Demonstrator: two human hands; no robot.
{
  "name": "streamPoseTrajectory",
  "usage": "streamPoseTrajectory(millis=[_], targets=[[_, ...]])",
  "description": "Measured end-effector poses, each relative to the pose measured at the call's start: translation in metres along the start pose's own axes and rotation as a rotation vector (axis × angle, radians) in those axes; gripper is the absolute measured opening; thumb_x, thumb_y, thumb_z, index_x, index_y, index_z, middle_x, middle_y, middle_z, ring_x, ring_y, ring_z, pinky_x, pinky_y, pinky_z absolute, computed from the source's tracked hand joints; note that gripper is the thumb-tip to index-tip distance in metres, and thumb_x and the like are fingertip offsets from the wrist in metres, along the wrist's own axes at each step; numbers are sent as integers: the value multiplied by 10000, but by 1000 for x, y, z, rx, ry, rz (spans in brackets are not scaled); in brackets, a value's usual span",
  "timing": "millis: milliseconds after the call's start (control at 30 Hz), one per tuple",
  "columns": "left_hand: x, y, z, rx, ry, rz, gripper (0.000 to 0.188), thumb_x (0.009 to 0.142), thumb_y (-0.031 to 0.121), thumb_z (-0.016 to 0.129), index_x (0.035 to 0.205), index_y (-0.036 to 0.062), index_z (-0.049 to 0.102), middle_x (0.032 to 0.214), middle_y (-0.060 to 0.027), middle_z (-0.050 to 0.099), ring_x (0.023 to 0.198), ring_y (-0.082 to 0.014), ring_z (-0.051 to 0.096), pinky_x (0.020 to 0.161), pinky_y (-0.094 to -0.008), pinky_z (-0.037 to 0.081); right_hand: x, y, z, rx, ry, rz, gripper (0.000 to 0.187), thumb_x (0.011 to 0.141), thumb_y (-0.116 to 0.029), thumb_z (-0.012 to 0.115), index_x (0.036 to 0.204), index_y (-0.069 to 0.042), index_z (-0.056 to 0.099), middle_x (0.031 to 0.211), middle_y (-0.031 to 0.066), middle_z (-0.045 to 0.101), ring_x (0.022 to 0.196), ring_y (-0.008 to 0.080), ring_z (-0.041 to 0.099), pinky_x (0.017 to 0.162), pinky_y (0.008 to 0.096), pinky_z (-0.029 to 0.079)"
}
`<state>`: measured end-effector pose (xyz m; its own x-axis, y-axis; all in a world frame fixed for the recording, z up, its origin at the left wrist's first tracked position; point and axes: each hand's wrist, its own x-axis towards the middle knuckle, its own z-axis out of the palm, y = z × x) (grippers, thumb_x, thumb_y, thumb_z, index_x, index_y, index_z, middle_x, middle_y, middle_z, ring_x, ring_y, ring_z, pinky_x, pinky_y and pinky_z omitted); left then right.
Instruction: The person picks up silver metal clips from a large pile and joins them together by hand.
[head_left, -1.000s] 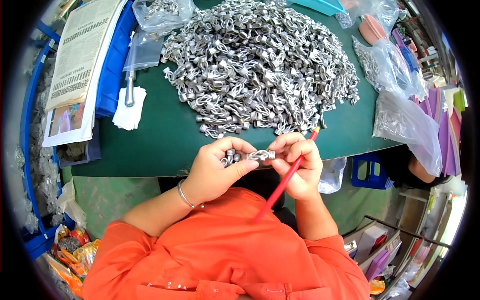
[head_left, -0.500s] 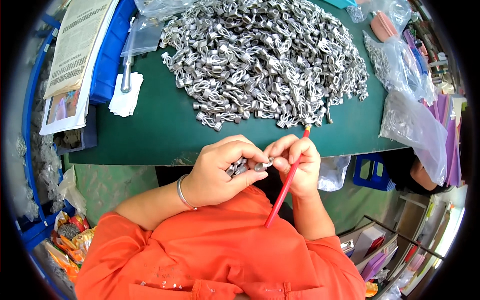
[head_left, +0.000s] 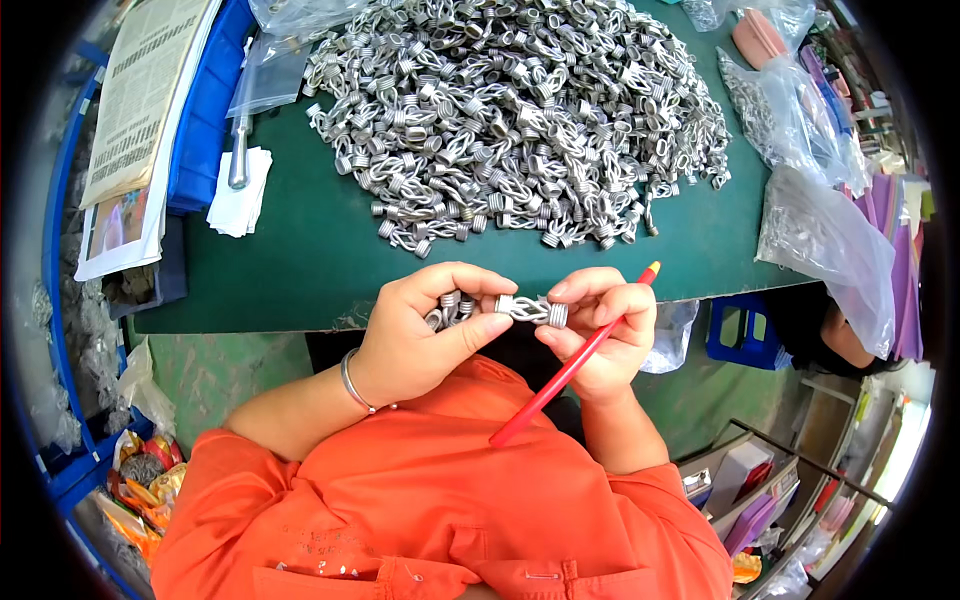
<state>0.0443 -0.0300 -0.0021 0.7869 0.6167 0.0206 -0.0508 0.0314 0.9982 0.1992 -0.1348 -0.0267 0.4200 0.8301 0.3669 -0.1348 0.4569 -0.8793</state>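
Observation:
Between my two hands, just off the table's near edge, a silver metal link piece [head_left: 531,310] with twisted strands and ribbed ends is stretched sideways. My left hand [head_left: 425,318] pinches its left end between thumb and forefinger, and several more metal pieces [head_left: 452,308] are tucked in that palm. The fingers of my right hand [head_left: 603,330] are at the other end. A red pencil [head_left: 565,374] with a yellowish tip also lies across my right hand, tip up and away. Beyond my hands, a big heap of the same metal pieces [head_left: 520,130] covers the table.
The green table [head_left: 290,270] has a blue bin [head_left: 205,120] with printed sheets at left. Beside it a metal-handled tool [head_left: 240,160] lies on white paper [head_left: 240,205]. Clear plastic bags [head_left: 820,225] and a pink container [head_left: 759,40] are at right; a blue stool [head_left: 742,335] stands below.
The metal piece has turned from end-on to lengthwise, and both its ends now show. My right hand has shifted slightly right, and the pencil's tip has swung right.

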Motion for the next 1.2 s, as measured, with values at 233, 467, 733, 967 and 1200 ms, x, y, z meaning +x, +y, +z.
streamPoseTrajectory(millis=[233, 467, 733, 967, 1200], targets=[[-2, -1, -1, -321, -21, -316, 181, 808, 58, 629, 978, 1, 612, 798, -10, 582, 707, -56, 525, 599, -182, 424, 4, -8, 15, -155, -7, -134, 436, 664, 118, 696, 864, -65, 354, 914, 205, 569, 723, 175, 591, 607, 277, 508], [6, -2, -6, -990, -53, -731, 258, 849, 57, 544, 1095, -3, 491, 843, -98, 573, 527, -113, 484, 415, -218, 435, 16, -20, 12, -405, -265, -249, 309, 643, 39, 733, 702, -48, 443, 896, 192, 641, 702, 254, 620, 613, 317, 498], [5, -9, -18, -1127, -17, -488, 149, 821, 51, 573, 952, 43, 502, 824, -51, 520, 686, -125, 527, 494, -264, 455, 39, 4, -11, -1269, -67, -242, 311, 575, -44, 756, 703, -51, 473, 802, 101, 566, 703, 294, 516, 643, 371, 408], [0, -8, -14, -851, 100, -488, 142, 806, 13, 593, 890, 56, 486, 779, -46, 510, 572, -105, 492, 398, -226, 397, 42, -1, -13, -1451, -29, -231, 268, 605, -60, 735, 720, -58, 492, 702, 67, 547, 629, 261, 529, 597, 353, 413], [7, -7, -2, -680, 79, -422, 146, 810, 6, 586, 918, 36, 491, 742, -34, 511, 564, -81, 497, 402, -220, 419, 34, 1, -25, -1240, 93, -131, 250, 647, 3, 697, 735, -57, 470, 667, 76, 553, 554, 250, 546, 494, 325, 449]])
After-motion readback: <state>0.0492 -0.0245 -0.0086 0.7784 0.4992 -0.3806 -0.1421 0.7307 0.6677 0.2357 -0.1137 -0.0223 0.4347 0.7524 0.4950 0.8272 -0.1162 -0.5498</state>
